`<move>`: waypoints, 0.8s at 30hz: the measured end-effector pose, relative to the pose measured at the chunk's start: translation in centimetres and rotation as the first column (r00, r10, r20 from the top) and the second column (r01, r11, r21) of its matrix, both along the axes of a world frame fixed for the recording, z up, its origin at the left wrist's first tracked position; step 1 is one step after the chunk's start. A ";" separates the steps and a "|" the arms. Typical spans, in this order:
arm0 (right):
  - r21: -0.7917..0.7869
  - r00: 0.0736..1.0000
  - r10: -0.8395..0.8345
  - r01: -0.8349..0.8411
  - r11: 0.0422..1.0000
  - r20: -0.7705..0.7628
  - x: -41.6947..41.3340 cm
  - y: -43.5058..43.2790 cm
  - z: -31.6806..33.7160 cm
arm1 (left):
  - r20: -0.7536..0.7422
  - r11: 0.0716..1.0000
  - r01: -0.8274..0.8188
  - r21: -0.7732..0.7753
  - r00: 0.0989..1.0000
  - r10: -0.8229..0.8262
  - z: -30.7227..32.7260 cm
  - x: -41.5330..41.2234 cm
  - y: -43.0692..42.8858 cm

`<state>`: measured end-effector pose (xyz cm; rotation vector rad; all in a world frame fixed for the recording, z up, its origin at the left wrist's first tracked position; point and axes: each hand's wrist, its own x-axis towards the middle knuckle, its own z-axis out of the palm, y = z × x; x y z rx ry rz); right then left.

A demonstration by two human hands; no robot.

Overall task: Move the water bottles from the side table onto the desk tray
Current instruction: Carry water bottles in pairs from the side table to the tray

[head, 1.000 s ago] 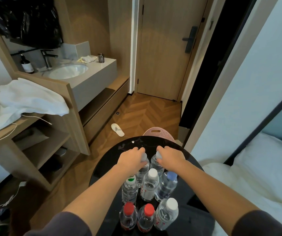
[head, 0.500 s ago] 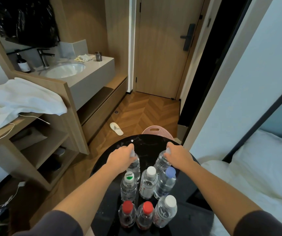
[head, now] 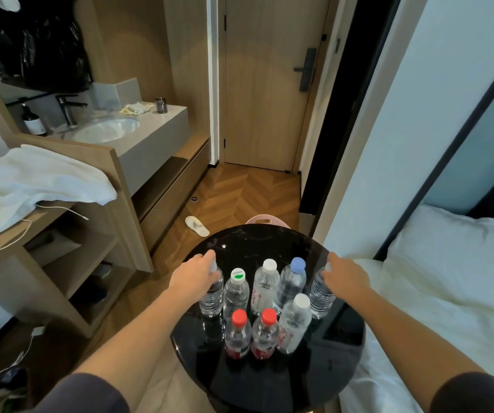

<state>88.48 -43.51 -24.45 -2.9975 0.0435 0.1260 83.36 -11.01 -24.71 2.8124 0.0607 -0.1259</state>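
Seen from above, head height, looking down at a round black side table [head: 239, 242] with a glossy top. Far half of the tabletop bare and open; near half also mostly bare, with the rim at the bottom of view. Six water bottles clustered at the centre, all upright, long axes vertical, caps toward the camera: back row a green-capped bottle [head: 235, 289], a white-capped bottle [head: 265, 286] and a blue-capped bottle [head: 292, 283]; front row two red-capped bottles [head: 237, 332] [head: 264, 330] and another white-capped bottle beside them [head: 295, 321]. Bottles packed close, touching or nearly so.

Left hand [head: 193, 278] closed around the neck of a clear ribbed bottle [head: 211, 296], held upright at the left edge of the cluster, just beside the green-capped one; cap hidden under the fingers. Whether its base rests on the table or hangs just above: cannot tell. Right hand [head: 345, 278] wrapped likewise around the top of a second ribbed bottle [head: 320, 293], upright at the right edge of the cluster, near the table's right rim.

Left of the table, open herringbone floor [head: 248, 192], then a wooden shelf unit [head: 70, 248] draped with white towels [head: 40, 177]. Right of the table, a white bed [head: 433, 308] close against the rim. Beyond the table, a pink basket [head: 266, 220] partly hidden and a closed door [head: 269, 84].
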 end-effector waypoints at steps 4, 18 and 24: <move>-0.006 1.000 -0.014 0.014 1.000 -0.022 -3.9 -0.2 -0.5 | -0.003 0.999 0.032 -0.007 0.999 -0.032 -0.3 -3.3 0.1; -0.021 0.998 -0.003 0.001 1.000 -0.060 -13.9 3.4 -1.3 | -0.016 0.994 0.098 -0.046 0.995 -0.098 -1.7 -11.7 -0.3; 0.083 0.999 0.035 -0.035 0.996 0.008 -15.3 7.1 -2.5 | 0.028 0.979 0.162 -0.123 0.987 -0.159 -2.4 -12.6 -1.4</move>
